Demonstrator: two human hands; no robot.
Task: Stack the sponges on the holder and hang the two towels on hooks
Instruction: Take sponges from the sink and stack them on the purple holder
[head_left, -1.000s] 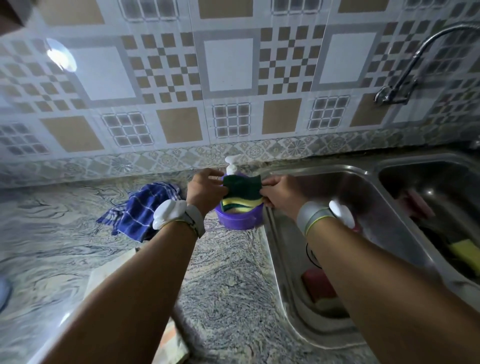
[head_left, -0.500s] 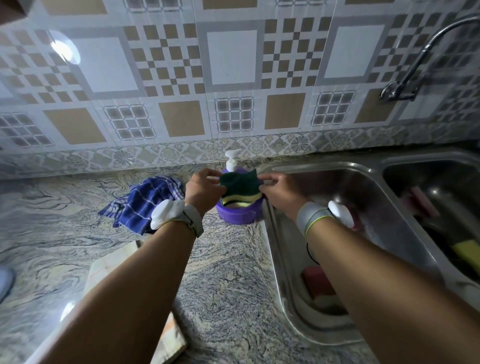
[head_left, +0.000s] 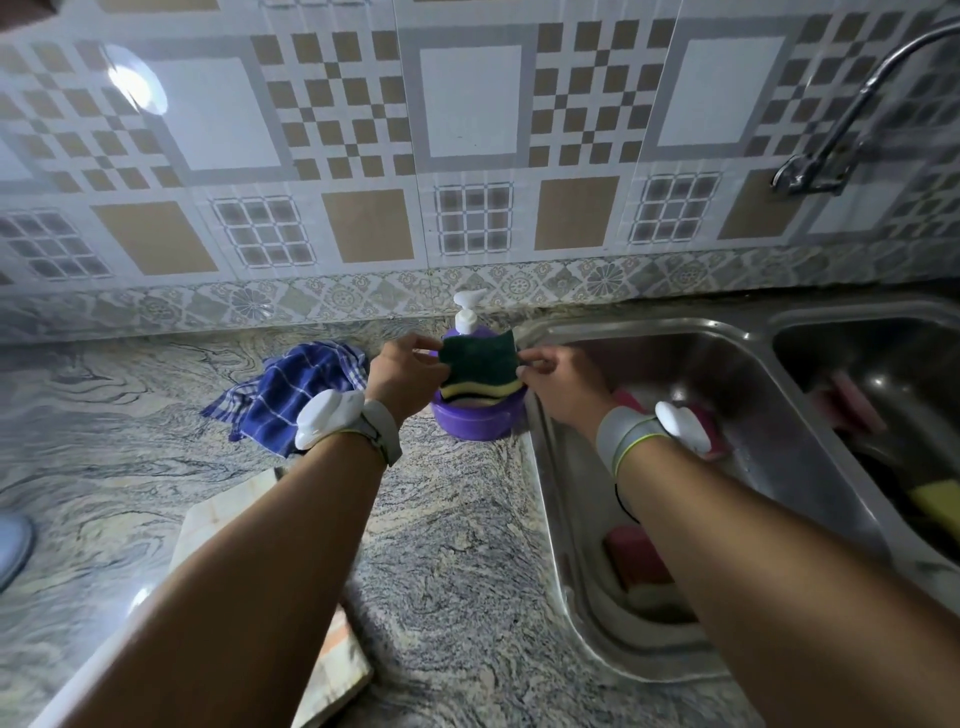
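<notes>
Head view: the left hand (head_left: 402, 376) and the right hand (head_left: 563, 387) hold a sponge (head_left: 480, 364) at the purple holder (head_left: 475, 423).
The left hand pinches the left end of the green and yellow sponge, and the right hand pinches its right end. The sponge sits at the top of the purple holder, which stands on the stone counter (head_left: 457, 545) just beside the sink (head_left: 540, 483). A white pump (head_left: 466, 312) pokes up behind the sponge. A blue checked towel (head_left: 296, 389) lies bunched on the counter, left of the holder. A red sponge (head_left: 636, 561) lies in the near sink bowl. A yellow sponge (head_left: 937, 501) lies in the far right bowl.
</notes>
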